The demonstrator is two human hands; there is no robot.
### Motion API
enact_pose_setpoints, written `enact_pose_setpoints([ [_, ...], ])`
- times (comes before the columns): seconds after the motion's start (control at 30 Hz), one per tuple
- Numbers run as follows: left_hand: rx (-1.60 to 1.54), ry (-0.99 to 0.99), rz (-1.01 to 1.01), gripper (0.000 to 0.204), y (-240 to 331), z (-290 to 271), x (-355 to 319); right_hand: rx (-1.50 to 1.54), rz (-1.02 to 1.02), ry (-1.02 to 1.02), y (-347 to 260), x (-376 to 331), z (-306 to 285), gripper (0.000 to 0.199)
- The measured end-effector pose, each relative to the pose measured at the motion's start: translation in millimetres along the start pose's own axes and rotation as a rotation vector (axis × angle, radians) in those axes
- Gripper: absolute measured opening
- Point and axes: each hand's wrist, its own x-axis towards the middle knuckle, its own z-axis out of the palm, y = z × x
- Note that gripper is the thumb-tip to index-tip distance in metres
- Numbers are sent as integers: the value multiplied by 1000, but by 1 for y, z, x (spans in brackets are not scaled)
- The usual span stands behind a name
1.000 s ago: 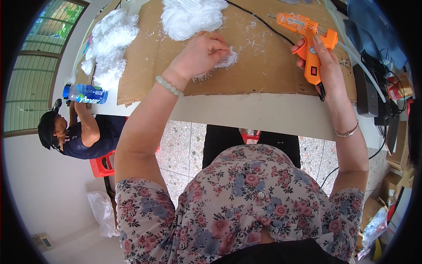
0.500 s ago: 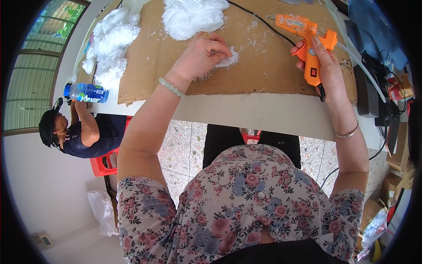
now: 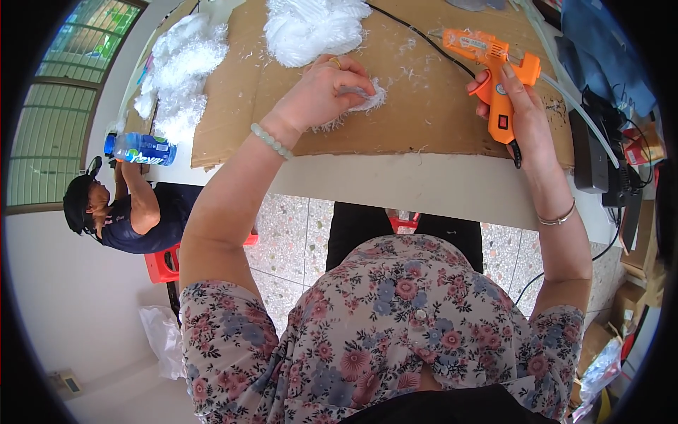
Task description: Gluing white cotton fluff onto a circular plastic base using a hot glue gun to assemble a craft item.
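Far left edge of the table: clear plastic bottle (image 3: pixel 141 148) lying on its side, blue cap, blue-green label. Right, on the floor: brown cardboard boxes (image 3: pixel 628 307), stacked.

The person's left hand (image 3: pixel 321 88) reaches forward with the forearm stretched out, palm down and fingers curled and pressed downward. The right hand (image 3: pixel 519 113) is raised on a bent arm, fingers wrapped in a closed grip, thumb uppermost.

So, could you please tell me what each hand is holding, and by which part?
Right hand grips the orange glue gun by its handle; left hand presses a white fibre tuft.
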Motion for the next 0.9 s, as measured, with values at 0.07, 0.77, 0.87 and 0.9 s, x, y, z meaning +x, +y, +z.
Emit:
enact_pose_setpoints([
  [0.07, -9, 14, 10, 27, -4, 1, -2, -7, 6, 0, -1, 0, 0, 42],
  [0.77, 506, 127, 313, 24, 31, 0, -13, 3, 17, 16, 0, -2, 1, 42],
  [0.87, 550, 73, 366, 23, 31, 1, -13, -2, -3, 4, 1, -2, 1, 42],
  [0.9, 525, 73, 353, 23, 32, 0, -13, 2, 2, 2, 1, -2, 0, 42],
])
